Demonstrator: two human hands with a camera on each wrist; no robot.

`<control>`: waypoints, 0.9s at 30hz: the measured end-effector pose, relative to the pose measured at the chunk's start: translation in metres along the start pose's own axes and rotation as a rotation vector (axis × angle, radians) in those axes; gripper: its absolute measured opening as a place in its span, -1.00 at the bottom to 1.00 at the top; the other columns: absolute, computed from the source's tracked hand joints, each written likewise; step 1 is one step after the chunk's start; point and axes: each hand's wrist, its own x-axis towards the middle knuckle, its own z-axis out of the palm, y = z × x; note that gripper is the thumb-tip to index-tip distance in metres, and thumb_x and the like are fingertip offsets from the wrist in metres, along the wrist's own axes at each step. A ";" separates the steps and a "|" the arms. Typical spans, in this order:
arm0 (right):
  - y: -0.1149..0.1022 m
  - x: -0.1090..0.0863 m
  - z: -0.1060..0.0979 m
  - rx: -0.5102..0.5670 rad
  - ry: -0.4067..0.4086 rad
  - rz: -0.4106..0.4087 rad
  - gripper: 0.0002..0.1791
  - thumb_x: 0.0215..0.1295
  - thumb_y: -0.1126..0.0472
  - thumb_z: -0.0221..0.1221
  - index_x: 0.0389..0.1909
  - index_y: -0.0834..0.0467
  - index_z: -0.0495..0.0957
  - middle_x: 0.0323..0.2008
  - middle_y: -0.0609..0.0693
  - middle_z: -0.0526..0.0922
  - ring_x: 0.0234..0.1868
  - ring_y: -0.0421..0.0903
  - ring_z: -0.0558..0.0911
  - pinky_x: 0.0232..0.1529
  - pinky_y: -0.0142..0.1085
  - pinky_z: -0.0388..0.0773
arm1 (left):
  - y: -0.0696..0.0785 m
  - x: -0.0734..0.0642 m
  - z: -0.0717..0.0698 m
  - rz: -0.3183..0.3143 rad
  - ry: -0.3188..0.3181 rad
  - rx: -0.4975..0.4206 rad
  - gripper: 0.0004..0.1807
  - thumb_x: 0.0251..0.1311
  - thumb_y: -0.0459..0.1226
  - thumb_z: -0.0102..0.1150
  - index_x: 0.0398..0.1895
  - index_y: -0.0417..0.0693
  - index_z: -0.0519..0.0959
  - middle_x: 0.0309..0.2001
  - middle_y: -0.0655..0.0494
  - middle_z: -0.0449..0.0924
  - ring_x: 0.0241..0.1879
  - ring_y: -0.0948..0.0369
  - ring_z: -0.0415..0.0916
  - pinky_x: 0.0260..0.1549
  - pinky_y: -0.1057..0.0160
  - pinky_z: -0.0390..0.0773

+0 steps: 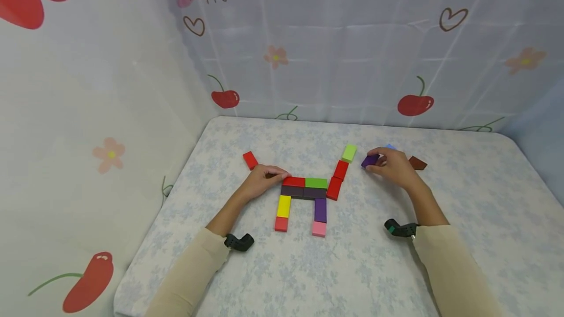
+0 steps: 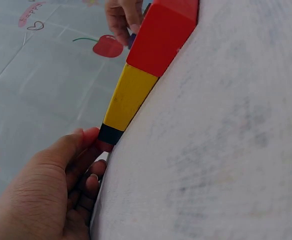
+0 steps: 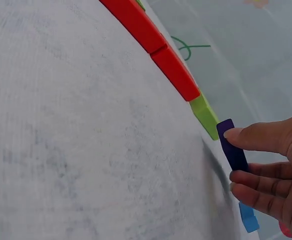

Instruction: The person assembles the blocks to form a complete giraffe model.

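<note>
My right hand [image 1: 393, 166] pinches a dark purple block [image 3: 232, 145] between thumb and fingers, to the right of a light green block [image 1: 349, 153]. My left hand [image 1: 263, 180] touches the left end of a red block [image 1: 293, 181] with its fingertips. That red block and a green block [image 1: 316, 183] lie above two dark blocks [image 1: 292, 191]. Below them, a yellow block [image 1: 284, 206] and a red block form one leg; a purple block [image 1: 320, 210] and a pink block [image 1: 319, 229] form the other. Two red blocks [image 1: 340, 170] slant up towards the light green one.
A lone red block [image 1: 250, 160] lies beyond my left hand. Behind my right hand are a brown block [image 1: 417, 163] and a partly hidden blue block [image 1: 390, 146]. The patterned tablecloth [image 1: 352, 268] covers the table, with a printed curtain [image 1: 326, 62] behind.
</note>
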 end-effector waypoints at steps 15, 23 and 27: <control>0.000 0.079 -0.009 -0.035 0.000 -0.031 -0.55 0.24 0.38 0.35 0.12 0.48 0.55 -0.02 0.41 0.60 -0.15 0.21 0.57 -0.21 -0.05 0.53 | 0.000 0.000 0.001 0.018 -0.007 0.011 -0.78 0.40 -0.11 0.26 -0.04 0.09 0.79 -0.09 0.26 0.75 -0.02 0.26 0.63 0.06 0.19 0.59; 0.012 0.091 -0.001 -0.016 -0.054 0.027 -0.59 0.37 0.34 0.23 0.17 0.46 0.52 0.13 0.42 0.53 0.01 0.29 0.55 -0.01 0.10 0.54 | 0.000 0.001 0.001 0.001 -0.018 0.013 -0.77 0.40 -0.07 0.25 -0.03 0.14 0.78 -0.08 0.29 0.75 -0.02 0.28 0.62 0.07 0.21 0.58; 0.012 0.094 -0.002 0.005 -0.061 0.068 -0.59 0.44 0.33 0.15 0.23 0.44 0.48 0.21 0.44 0.48 0.13 0.35 0.53 0.07 0.14 0.54 | 0.000 0.000 -0.001 0.005 -0.012 0.014 -0.78 0.40 -0.10 0.25 -0.03 0.11 0.78 -0.09 0.28 0.75 -0.03 0.27 0.63 0.05 0.21 0.59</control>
